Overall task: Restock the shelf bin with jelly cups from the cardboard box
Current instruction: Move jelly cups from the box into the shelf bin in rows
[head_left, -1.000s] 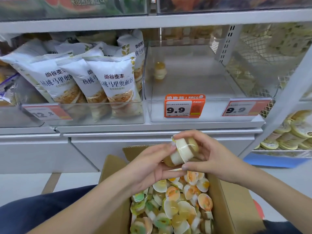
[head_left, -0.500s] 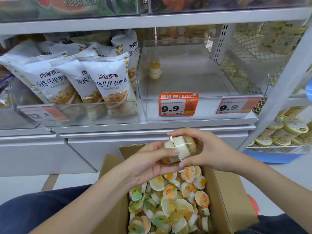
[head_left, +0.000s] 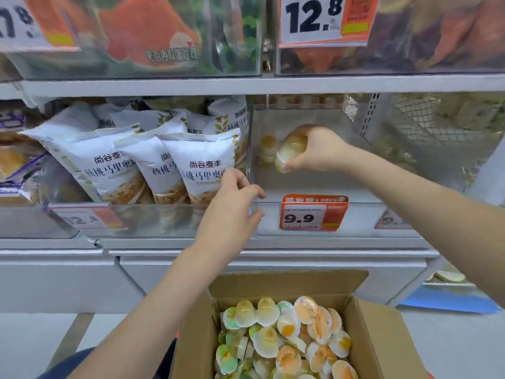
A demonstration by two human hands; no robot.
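Placement of the cups is the step in hand, judged from where the hands are. A small stack of translucent yellow jelly cups (head_left: 291,149) is held by the right hand (head_left: 319,149) inside the clear plastic shelf bin (head_left: 273,203), above its floor and toward the back left. The fingers (head_left: 287,167) of this hand are curled round the stack and clamped on it; how many cups are in the stack cannot be told, because the picture is blurred there. Just beside the stack, to the left, another yellow jelly cup (head_left: 267,149) is seen already standing in the bin.

The left hand (head_left: 232,203) is placed at the front left corner of the bin, with the fingers loosely bent over the rim. Whether the rim is really gripped or only touched cannot be told.

To do this step well, the stack should probably be lowered until it rests on the floor of the bin, close to the cup that stands there, and only then released, so that nothing tips over. The back of the bin should be filled first, and the bin should be steadied by the left hand during this.

Many more cups, with orange, green and yellow lids, are lying in the open brown cardboard box (head_left: 382,337) below the shelf, so the task seems to be near its beginning. White snack bags (head_left: 202,168) are standing in the neighbouring bin on the left.
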